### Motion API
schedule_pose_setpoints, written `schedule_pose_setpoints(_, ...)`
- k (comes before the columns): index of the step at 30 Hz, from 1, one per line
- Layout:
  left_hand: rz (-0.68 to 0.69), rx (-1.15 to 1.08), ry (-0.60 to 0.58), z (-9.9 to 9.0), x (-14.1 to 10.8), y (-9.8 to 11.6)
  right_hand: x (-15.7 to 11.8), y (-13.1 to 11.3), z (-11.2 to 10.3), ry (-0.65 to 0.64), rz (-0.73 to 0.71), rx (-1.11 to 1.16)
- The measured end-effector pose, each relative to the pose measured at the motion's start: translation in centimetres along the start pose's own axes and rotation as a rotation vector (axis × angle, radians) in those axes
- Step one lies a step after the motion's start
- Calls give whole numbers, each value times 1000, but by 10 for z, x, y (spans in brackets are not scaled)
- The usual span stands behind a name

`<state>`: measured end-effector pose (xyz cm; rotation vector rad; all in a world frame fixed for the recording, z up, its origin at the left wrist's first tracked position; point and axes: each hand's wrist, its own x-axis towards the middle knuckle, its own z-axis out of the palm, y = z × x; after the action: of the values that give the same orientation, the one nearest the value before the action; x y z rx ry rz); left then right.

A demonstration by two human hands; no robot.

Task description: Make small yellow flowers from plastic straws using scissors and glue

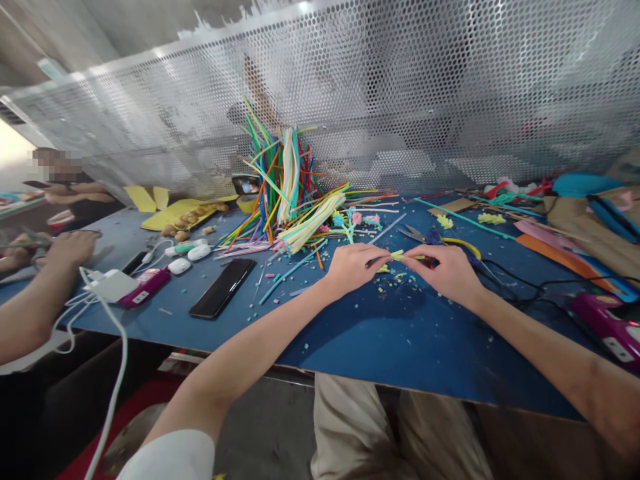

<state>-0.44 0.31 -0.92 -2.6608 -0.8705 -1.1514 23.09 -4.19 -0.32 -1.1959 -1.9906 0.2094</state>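
My left hand and my right hand meet above the blue table, fingertips pinched on a small pale-yellow pipe cleaner piece between them. Both palms are turned down, so part of the piece is hidden by fingers. Just behind my right hand lies a cutting tool with metal blades and a yellow handle. Tiny yellow and blue clippings are scattered under my fingers. Fluffy yellow pieces rest farther back. Pink and blue pipe cleaner flowers lie beyond my left hand.
A large heap of coloured pipe cleaners stands against the perforated metal panel. At left are a black phone, a purple power strip, white cables and another person's arm. A second power strip sits at right.
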Motion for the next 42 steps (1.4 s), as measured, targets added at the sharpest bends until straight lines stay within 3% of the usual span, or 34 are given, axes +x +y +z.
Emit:
schedule_pose_setpoints(28,51,90,16,-3,1,-1,0,2,0,-2,-24,12)
schedule_pose_setpoints(42,13,94,36,-3,1,4,-1,2,-1,-13,-14,6)
